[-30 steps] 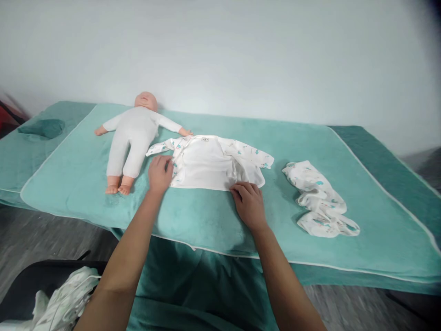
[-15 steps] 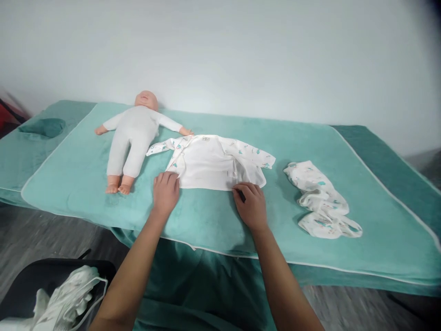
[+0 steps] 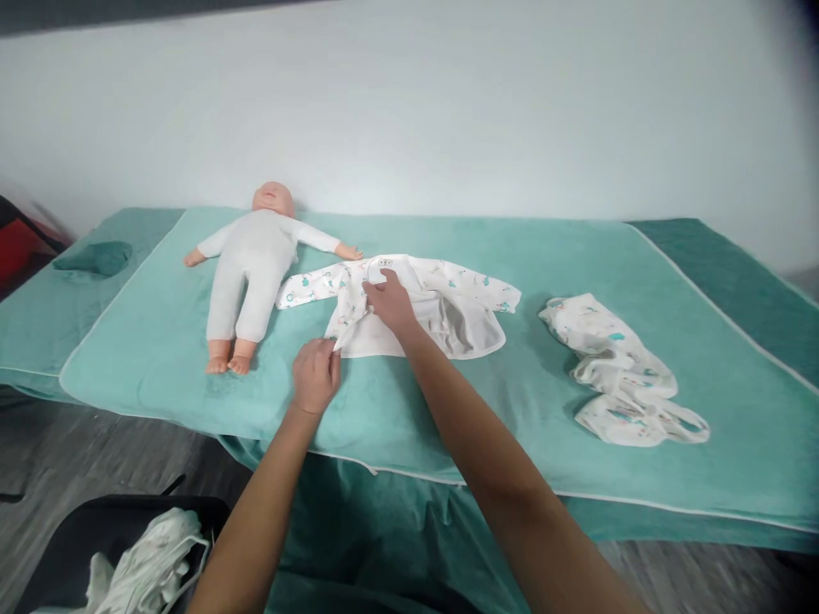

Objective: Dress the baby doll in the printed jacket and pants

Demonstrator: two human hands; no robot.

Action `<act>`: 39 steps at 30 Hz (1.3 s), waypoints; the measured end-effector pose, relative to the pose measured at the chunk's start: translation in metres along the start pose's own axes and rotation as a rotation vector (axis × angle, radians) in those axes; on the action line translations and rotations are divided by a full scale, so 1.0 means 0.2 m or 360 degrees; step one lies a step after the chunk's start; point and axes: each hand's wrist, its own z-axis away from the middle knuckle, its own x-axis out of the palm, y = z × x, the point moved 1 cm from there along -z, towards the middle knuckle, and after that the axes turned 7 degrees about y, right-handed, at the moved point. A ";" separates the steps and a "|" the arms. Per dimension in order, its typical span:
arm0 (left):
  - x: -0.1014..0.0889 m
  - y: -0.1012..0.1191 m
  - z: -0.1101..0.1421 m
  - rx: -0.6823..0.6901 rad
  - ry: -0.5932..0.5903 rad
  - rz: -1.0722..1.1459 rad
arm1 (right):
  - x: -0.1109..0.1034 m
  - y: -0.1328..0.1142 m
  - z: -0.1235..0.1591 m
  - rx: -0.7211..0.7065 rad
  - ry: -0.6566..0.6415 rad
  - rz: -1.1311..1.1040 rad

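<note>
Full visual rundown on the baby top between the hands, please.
Baby top: white, long-sleeved, small teal print on the sleeves and the left front panel, plain inner face, little label at the neck. Looks like thin, soft knit. Lies spread on the green cover, sleeves out to both sides, front open, right side creased. Left hand pinches the left panel's lower corner; right hand is on that panel higher up. Left sleeve points toward the doll. Fastenings can't be made out.
</note>
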 end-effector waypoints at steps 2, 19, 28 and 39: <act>0.00 0.01 0.00 0.0012 -0.0026 -0.0026 | 0.04 -0.03 -0.09 -0.0025 -0.0034 0.0161; 0.01 0.00 0.01 -0.0087 0.0015 0.0128 | 0.09 -0.06 -0.12 -0.0349 -0.0081 -0.0186; 0.02 -0.05 0.06 -0.1299 0.0281 0.0245 | 0.02 -0.06 -0.07 -0.0033 -0.0412 -0.1188; -0.01 0.01 -0.02 -0.0547 0.0202 -0.0090 | 0.12 -0.04 -0.03 -0.0607 -0.0713 -0.0735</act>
